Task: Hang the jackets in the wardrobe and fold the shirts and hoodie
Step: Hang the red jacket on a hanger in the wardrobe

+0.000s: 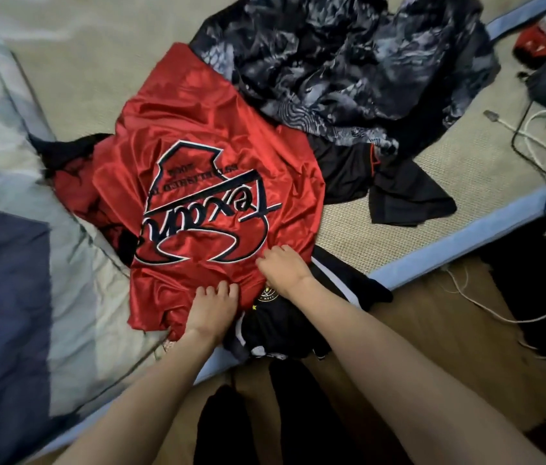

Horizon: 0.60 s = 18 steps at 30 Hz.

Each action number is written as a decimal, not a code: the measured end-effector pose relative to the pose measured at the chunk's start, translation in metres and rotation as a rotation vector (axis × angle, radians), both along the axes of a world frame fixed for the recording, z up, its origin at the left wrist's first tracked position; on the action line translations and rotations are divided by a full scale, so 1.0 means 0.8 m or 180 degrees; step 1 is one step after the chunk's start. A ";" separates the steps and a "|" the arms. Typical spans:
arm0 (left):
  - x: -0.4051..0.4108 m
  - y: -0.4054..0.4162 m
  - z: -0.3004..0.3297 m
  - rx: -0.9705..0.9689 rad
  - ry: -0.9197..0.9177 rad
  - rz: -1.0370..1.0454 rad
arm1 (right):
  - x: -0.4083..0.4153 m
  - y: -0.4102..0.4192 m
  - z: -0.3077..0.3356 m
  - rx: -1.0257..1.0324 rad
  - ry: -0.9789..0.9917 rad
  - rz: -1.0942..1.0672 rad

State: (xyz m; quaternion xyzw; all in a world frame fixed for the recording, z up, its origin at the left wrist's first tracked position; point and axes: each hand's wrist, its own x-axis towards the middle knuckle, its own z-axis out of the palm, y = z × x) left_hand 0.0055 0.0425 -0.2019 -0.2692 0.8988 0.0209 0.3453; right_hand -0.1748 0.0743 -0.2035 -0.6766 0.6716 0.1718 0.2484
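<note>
Glossy red satin jacket (pixel 204 169), hands (pixel 248 290) gripping hem

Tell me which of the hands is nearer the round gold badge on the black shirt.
Right. The right hand sits just above the gold badge; the left hand grips the red jacket farther left.

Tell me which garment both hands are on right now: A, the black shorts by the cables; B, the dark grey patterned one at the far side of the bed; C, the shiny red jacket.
C: the left hand and right hand both grip the near edge of the red jacket.
</note>
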 end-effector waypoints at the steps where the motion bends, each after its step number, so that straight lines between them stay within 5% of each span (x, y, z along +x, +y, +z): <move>1: 0.004 -0.008 0.002 0.0148 0.0021 0.0040 | -0.004 -0.004 0.003 0.0046 -0.0081 -0.0042; 5: 0.017 -0.072 0.032 0.1294 0.0557 0.1127 | -0.032 -0.014 0.037 0.0358 -0.1090 -0.1176; 9: -0.025 -0.161 0.137 0.2289 0.1457 0.2207 | -0.071 -0.039 0.137 -0.0231 -0.1722 -0.2111; 14: -0.110 -0.238 0.334 0.2332 0.2274 0.1844 | -0.112 -0.062 0.347 -0.1278 -0.1604 -0.2503; 18: -0.180 -0.255 0.500 0.2465 0.2757 0.1321 | -0.143 -0.050 0.511 -0.2138 -0.0717 -0.2333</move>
